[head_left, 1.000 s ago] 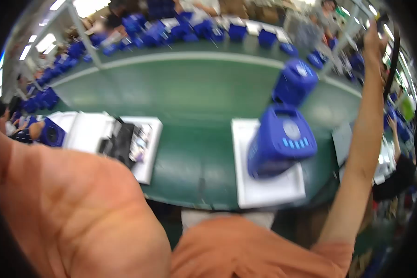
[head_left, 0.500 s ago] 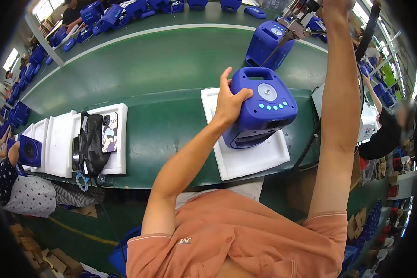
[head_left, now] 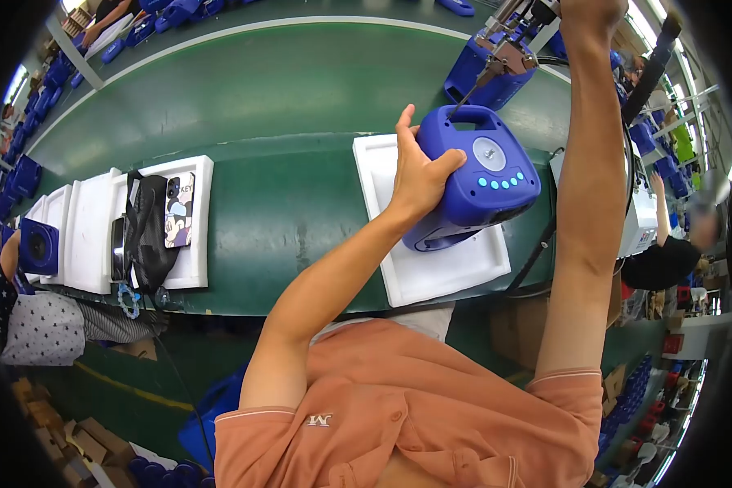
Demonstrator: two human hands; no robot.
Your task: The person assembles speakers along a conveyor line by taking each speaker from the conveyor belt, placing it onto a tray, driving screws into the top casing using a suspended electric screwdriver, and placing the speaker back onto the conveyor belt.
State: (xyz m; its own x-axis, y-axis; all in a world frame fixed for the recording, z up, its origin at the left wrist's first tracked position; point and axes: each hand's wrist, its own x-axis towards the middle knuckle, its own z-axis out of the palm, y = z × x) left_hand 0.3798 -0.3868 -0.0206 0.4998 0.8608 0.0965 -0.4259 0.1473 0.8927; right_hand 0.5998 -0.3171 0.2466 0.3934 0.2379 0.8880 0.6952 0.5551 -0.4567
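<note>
A blue portable speaker (head_left: 484, 167) with a carry handle, a round silver disc and a row of light-blue buttons is tilted above a white foam tray (head_left: 398, 285). My left hand (head_left: 421, 175) grips its left side, thumb on the front panel and fingers around the edge. A metal screwdriving tool (head_left: 508, 58) comes down from the top, its thin bit meeting the speaker's upper left corner by the handle. Beside that tool, my right hand (head_left: 594, 15) is at the top edge of the view; its fingers are cut off.
Another blue speaker (head_left: 472, 77) stands behind the tool. To the left, a foam tray (head_left: 197, 272) holds a phone (head_left: 179, 211) in a cartoon case and a black mesh bag (head_left: 150, 244). A black cable (head_left: 537, 256) runs along the right. Other people work on both sides.
The held speaker has moved right and slightly up with my left hand, and its upper left corner now meets the bit. The whole view has shifted a little.
</note>
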